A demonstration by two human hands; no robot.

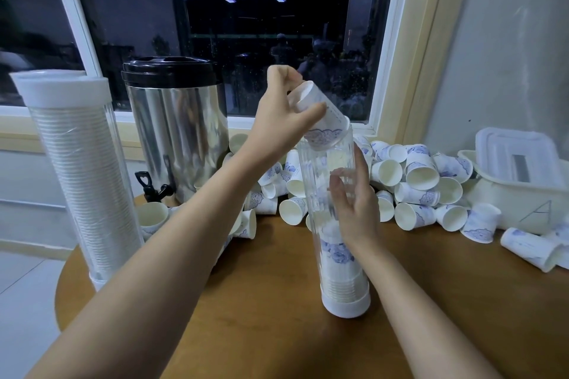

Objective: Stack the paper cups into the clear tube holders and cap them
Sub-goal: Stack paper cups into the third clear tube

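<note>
Holding the upright tube at mid-height with the right hand. Gripping a tilted cup, bottom end in the tube's mouth, with the left hand. Low inside the tube, a short stack. Behind and right of the tube, loose cups on the table. Far left of the tube, a capped holder, full.

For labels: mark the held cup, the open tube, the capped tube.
held cup (334, 121), head view, white side wall.
open tube (320, 169), head view, clear upper wall.
capped tube (61, 91), head view, white cap.
</note>
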